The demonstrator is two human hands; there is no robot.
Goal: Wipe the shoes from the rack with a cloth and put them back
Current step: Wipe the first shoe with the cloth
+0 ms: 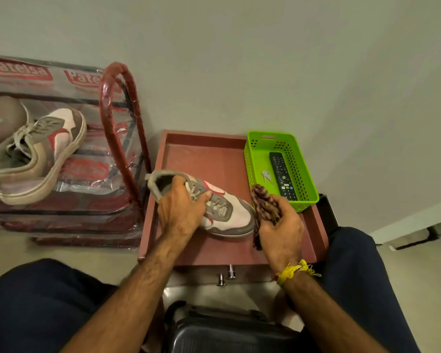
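A: What containers do we have here?

B: We count two. Beyond the right hand (281,225) stands a green basket (255,159) of perforated plastic, rectangular, and in it lies one black remote control (283,175) with a small pale item (266,176) beside it; we cannot tell what that item is. The basket sits at the far right corner of a reddish-brown tray (201,154), square with a raised rim, which lies under both hands.

A: And the shoes?

B: We see two sneakers in full. One sneaker (229,212), white and grey with red patches and grey laces, rests on the tray, toe pointing toward the right hand. Our left hand (180,210) grips it at the collar, fingers curled into the opening and thumb over the laces. The second sneaker (38,154), of the same colours, sits on the rack (117,118) well to the left of the left hand, tilted on its side. The rack has a red wrapped tubular frame and shelves under clear printed plastic.

A: The cloth?

B: Our right hand holds the cloth (265,207) bunched in its curled fingers, just beside the sneaker's toe. It is a dark brown, mottled fabric, with one end hanging down beside the palm. A yellow thread (294,271) circles that wrist.
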